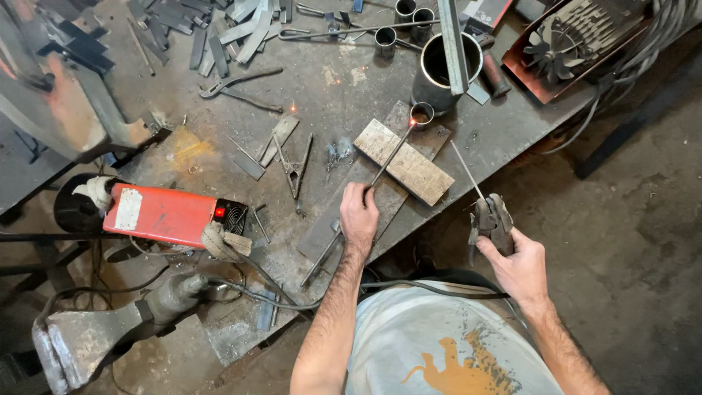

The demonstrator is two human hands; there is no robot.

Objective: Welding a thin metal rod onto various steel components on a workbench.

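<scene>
My left hand (360, 214) grips a long thin steel rod (387, 157) that runs up across the bench to a short pipe ring (422, 115), where its tip glows orange. The ring stands on a flat light-coloured block (404, 162) laid across a dark steel plate (351, 208). My right hand (518, 265) holds a welding electrode holder (491, 219) off the bench's edge; its thin electrode (468, 170) points up towards the block without touching it.
A red welding machine (162, 215) sits at the left edge. A big steel pipe (442, 69) with a flat bar in it, small pipe rings (385, 38), pliers (238, 86), a ground clamp (294, 168), scrap strips (234, 29) and a fan unit (567, 40) crowd the bench. A vise (95, 329) stands lower left.
</scene>
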